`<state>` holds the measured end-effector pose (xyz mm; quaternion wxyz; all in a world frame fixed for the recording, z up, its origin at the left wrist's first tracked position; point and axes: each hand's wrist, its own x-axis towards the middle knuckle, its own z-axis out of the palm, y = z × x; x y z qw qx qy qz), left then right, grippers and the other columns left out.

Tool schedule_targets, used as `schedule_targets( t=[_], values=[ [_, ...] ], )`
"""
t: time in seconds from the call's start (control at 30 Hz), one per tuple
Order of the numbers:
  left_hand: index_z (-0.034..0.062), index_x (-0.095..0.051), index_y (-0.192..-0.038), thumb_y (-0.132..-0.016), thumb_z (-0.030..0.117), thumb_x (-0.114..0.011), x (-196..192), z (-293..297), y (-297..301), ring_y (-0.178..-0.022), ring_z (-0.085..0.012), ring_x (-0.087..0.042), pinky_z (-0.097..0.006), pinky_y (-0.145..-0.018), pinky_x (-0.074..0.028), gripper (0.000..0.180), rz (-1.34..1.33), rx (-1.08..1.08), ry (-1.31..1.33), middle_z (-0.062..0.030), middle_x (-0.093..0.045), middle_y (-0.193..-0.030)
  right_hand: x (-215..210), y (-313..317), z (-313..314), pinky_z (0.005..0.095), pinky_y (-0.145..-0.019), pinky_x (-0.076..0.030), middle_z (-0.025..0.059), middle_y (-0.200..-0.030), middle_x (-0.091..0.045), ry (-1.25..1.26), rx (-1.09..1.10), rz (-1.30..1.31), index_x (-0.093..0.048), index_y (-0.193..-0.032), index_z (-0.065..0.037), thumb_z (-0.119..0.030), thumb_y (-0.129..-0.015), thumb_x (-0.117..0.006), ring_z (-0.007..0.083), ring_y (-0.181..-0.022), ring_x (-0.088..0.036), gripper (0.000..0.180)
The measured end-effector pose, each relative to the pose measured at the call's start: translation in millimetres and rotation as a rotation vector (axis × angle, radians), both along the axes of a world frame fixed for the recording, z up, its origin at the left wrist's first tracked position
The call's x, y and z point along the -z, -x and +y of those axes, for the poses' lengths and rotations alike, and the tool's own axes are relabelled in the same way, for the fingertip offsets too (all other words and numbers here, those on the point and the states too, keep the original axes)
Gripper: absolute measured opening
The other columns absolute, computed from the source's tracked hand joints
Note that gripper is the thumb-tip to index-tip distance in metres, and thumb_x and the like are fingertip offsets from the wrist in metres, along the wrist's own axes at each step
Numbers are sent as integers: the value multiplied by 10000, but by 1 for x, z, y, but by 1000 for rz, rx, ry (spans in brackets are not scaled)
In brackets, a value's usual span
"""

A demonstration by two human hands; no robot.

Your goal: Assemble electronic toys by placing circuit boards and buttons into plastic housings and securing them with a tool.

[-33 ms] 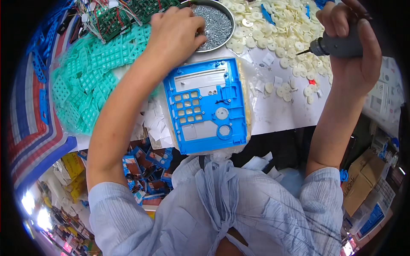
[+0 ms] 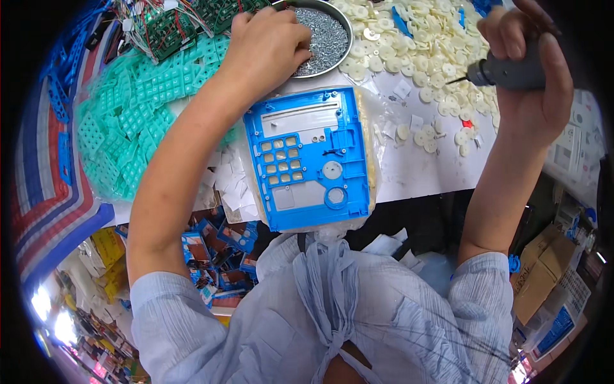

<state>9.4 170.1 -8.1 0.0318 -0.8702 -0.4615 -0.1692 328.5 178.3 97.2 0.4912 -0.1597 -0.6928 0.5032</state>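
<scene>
My left hand [image 2: 265,48] reaches over a round metal dish [image 2: 350,40] of small silver screws [image 2: 323,38]. Its fingers are bent closed at the dish's left side, and the fingertips are partly hidden, so what they pinch cannot be seen. Raised at the right, my right hand [image 2: 527,70] is wrapped round a grey electric screwdriver [image 2: 511,72], whose thin dark bit points left. Between my arms lies a blue plastic housing [image 2: 307,182] with a grid of square key openings, two round fittings and a long slot. It rests on a plastic-wrapped pad, touched by neither hand.
Teal keypad sheets [image 2: 128,121] are heaped at the left, below green circuit boards [image 2: 169,32] with wires. Cream plastic discs [image 2: 409,57] cover the far right of the white table [image 2: 422,173]. Blue printed pieces [image 2: 236,256] lie below the table edge, and a cardboard box [image 2: 543,272] stands low at the right.
My left hand has shifted very slightly right over the screws. The screwdriver in my right hand has moved a touch right; the blue housing has stayed put.
</scene>
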Motion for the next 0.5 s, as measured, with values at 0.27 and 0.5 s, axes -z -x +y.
schedule_targets(
  t=[0.27,0.5],
  values=[
    [80,-668,-816,-858,254,-659,-10,6,-9,-880,-279,-612,-450,-848,-395,179,27,18,-107,-84,-647,-853,7,26,-26,336,-773,-353,23,-814,-494,17,71,81,-526,-1347,20,-258,-984,-485,167,-773,-423,459],
    [94,-652,-768,-819,156,-750,-46,-47,-5,-769,-281,-617,-397,-791,-419,127,-585,190,643,-30,-645,-778,2,41,-55,374,-860,-416,1,-835,-468,113,59,-8,-498,-1358,-68,-149,-976,-516,150,-778,-424,391]
  ],
)
